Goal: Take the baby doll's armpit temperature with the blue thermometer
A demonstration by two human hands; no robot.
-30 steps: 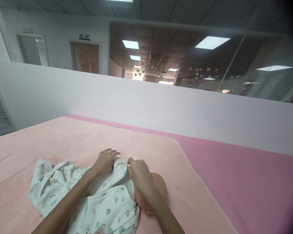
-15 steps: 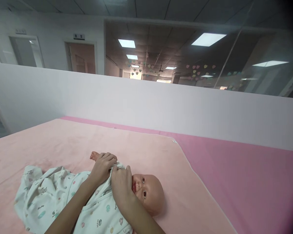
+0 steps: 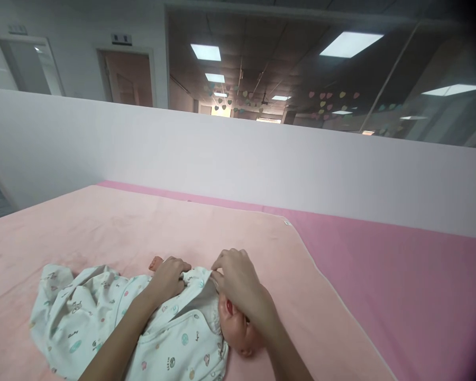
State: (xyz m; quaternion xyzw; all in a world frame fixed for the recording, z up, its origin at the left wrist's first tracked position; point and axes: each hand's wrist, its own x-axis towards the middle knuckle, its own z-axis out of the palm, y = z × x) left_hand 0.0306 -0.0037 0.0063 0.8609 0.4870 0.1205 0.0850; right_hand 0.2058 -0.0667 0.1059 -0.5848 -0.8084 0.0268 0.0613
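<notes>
A baby doll (image 3: 238, 328) lies on its back on a peach blanket (image 3: 150, 227), dressed in a white printed garment (image 3: 103, 323) with small coloured motifs. My left hand (image 3: 168, 278) is closed on the garment's cloth at the doll's far shoulder, next to the doll's small hand (image 3: 155, 262). My right hand (image 3: 238, 283) reaches over the doll's face and pinches the garment's edge by the neck. Most of the doll's face is hidden under my right hand and wrist.
The peach blanket lies on a pink sheet (image 3: 400, 286) that runs off to the right. A white partition wall (image 3: 262, 159) stands behind the bed, with glass above it. Two doors (image 3: 127, 79) show at the back left.
My right hand has moved from the doll's chest up over its face, which showed half a second ago. The left hand keeps its hold by the shoulder. The view tipped down a little.
</notes>
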